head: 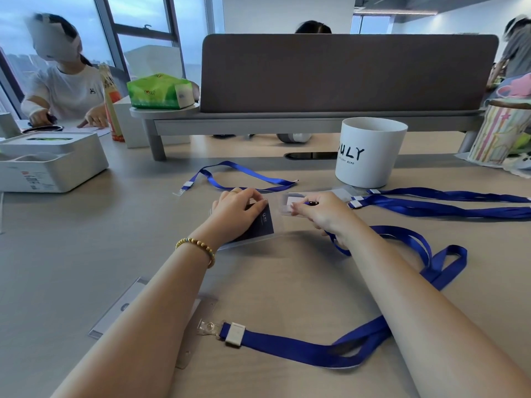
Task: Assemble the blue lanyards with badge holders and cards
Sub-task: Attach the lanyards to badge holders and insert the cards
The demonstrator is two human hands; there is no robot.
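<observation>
My left hand (238, 209) presses on a clear badge holder (253, 239) with a dark blue card (260, 224) inside it, flat on the table. My right hand (324, 212) pinches the clip end of a blue lanyard (431, 254) at the holder's top edge; the strap runs under my palm and loops off to the right. Another lanyard (301, 349) with a white buckle and clear clip lies near me, attached to a holder (198, 317) partly hidden under my left forearm. One loose lanyard (244, 173) lies further back.
A white cup (367, 153) stands behind my right hand, with more blue lanyards (445, 202) to its right. A clear holder (115, 308) lies at lower left. A grey box (48, 165) sits at far left. A desk divider (344, 73) and other people are beyond.
</observation>
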